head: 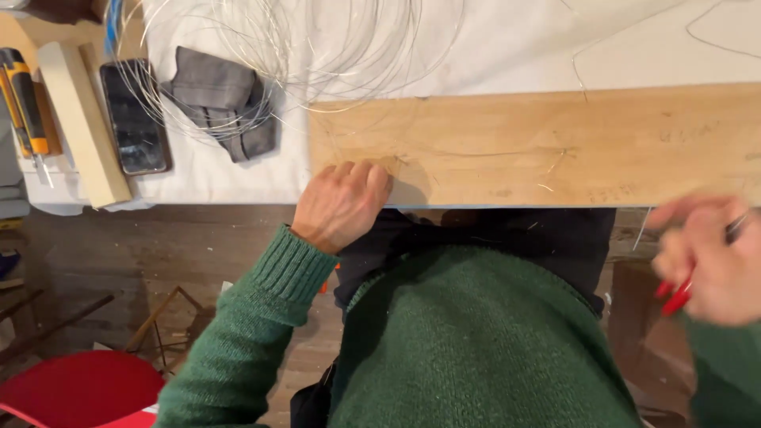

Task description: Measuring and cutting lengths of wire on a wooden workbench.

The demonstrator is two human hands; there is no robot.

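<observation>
My left hand (pixel 341 204) rests with curled fingers on the near left corner of a long wooden board (pixel 539 143) and seems to pinch a thin wire against it. A thin silver wire (pixel 491 154) runs across the board. My right hand (pixel 713 257), blurred at the right edge below the board, is closed around a tool with red handles (pixel 676 295). A short wire end (pixel 640 228) hangs near that hand. Both arms wear green knitted sleeves.
A loose coil of silver wire (pixel 261 47) lies on the white table cover (pixel 507 40) over a grey cloth (pixel 226 99). A phone (pixel 135 119), a pale wood block (pixel 79 119) and a yellow-handled screwdriver (pixel 24 99) lie left. A red chair (pixel 79 388) stands on the floor.
</observation>
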